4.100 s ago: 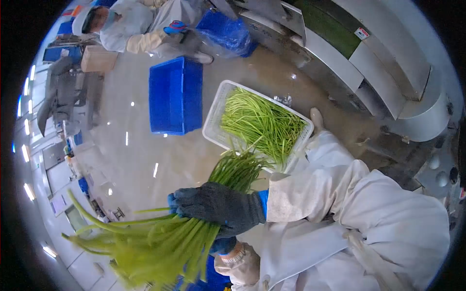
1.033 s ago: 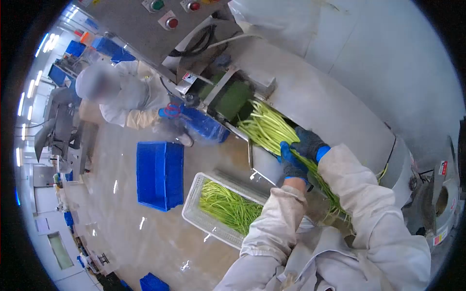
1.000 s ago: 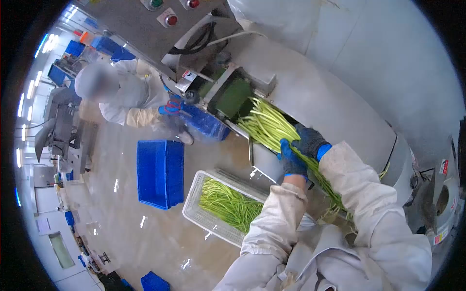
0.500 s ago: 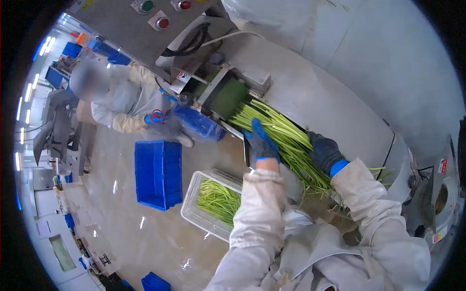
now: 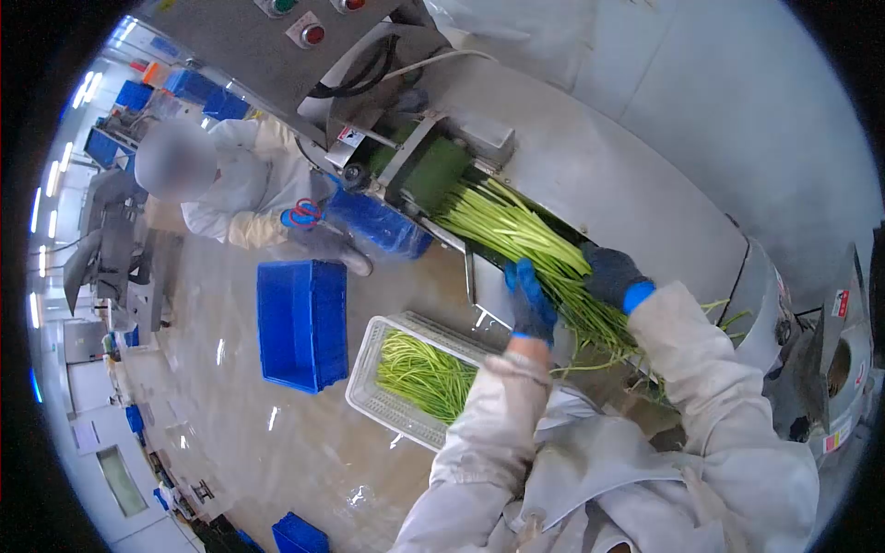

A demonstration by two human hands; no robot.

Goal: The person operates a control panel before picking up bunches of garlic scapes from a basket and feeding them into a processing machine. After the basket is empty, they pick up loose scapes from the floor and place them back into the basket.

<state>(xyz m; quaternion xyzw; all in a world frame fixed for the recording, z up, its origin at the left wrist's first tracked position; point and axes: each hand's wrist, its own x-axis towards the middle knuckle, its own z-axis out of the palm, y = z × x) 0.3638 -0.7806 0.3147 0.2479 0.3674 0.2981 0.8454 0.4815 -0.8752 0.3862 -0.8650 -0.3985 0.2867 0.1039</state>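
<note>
A thick bundle of long green vegetable stalks lies in the machine's feed channel, its far ends under the green feed roller. My left hand, in a blue and grey glove, rests against the near side of the bundle with its fingers stretched out. On the far side, my right hand, in a dark glove, is closed around the stalks towards their loose ends. Its fingertips are partly hidden by the bundle. Thinner, ragged ends hang out below, near my sleeves.
A white crate holding cut green stalks stands on the wet floor, beside a blue crate. Across the machine, a person holds red-handled scissors near a plastic-lined blue bin. Control buttons sit on the panel above.
My left hand has drawn back along the bundle, away from the roller and towards me. My right hand stays nearly in place. The other person's hand with the scissors has shifted slightly.
</note>
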